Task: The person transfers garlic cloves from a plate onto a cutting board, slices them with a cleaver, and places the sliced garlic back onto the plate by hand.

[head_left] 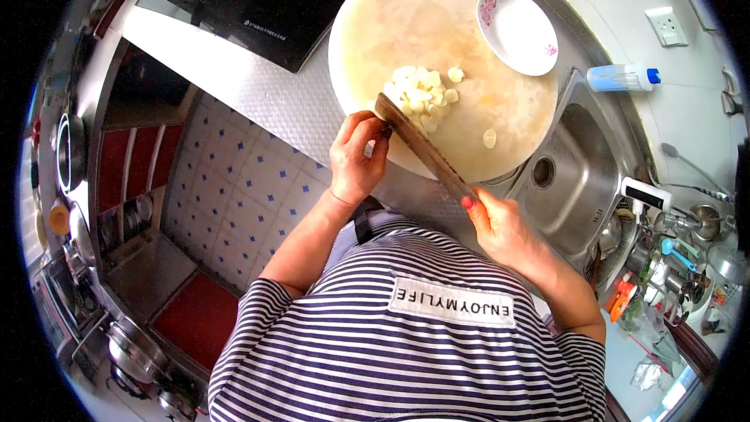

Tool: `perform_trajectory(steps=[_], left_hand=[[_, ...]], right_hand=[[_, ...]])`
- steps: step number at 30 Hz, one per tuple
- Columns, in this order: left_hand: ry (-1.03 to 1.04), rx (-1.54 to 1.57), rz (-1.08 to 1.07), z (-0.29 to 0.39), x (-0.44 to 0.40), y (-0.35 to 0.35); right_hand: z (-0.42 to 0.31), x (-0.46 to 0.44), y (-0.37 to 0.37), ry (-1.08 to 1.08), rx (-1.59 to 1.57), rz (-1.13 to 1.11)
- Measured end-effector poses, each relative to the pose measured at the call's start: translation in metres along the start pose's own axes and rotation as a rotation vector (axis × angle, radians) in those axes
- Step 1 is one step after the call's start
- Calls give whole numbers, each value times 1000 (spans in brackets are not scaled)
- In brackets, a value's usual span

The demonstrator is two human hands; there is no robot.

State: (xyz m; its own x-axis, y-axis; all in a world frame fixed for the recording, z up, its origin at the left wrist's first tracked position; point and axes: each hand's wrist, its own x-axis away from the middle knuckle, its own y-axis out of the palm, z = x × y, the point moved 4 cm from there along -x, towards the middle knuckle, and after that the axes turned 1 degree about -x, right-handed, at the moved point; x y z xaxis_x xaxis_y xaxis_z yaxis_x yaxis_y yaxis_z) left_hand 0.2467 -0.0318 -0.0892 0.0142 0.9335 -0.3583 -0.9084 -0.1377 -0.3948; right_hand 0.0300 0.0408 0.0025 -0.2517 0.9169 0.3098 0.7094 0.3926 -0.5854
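In the head view my right hand (500, 227) is wrapped round the handle of a kitchen knife (422, 144). Its dark blade slants up and left over the near part of a round cutting board (367, 31). My left hand (358, 155) is at the blade's far end, fingers curled together against or just beside it; anything between the fingertips is hidden. Just beyond the blade lies a pile of pale slices (418, 92) that look like garlic. One loose slice (490, 138) is off to the right. A white plate (516, 31) with pink flowers rests at the board's far right.
A steel sink (574, 172) adjoins the board on the right, with a blue-capped bottle (623, 77) behind it. Utensils and dishes (680, 258) crowd the right side. A black gas stove (258, 19) is at the upper left, above patterned floor tiles (242, 180).
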Motion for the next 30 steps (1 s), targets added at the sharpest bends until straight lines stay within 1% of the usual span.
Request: perform_trajectory(steps=[6,11,16,18,23,28,30], left_hand=[[-41,27,14,3,-1,1],[-6,-7,-3,2,-3,-1],[13,-7,-17,1,-1,1],[-49,22,2,2,-1,1],[-8,-25,-6,-1,0,-1],[-3,-15,11,-1,0,0],[-32,3,5,0,0,-1]], right_hand=[[-6,9,-9,-16,-1,6],[-8,9,-12,-9,-6,-5],[0,-2,-1,56,-14,-101],[4,-2,0,33,18,-81],[-2,1,-5,-45,-11,29],[-8,8,-14,6,12,-16],[-10,9,-15,21,27,-36]])
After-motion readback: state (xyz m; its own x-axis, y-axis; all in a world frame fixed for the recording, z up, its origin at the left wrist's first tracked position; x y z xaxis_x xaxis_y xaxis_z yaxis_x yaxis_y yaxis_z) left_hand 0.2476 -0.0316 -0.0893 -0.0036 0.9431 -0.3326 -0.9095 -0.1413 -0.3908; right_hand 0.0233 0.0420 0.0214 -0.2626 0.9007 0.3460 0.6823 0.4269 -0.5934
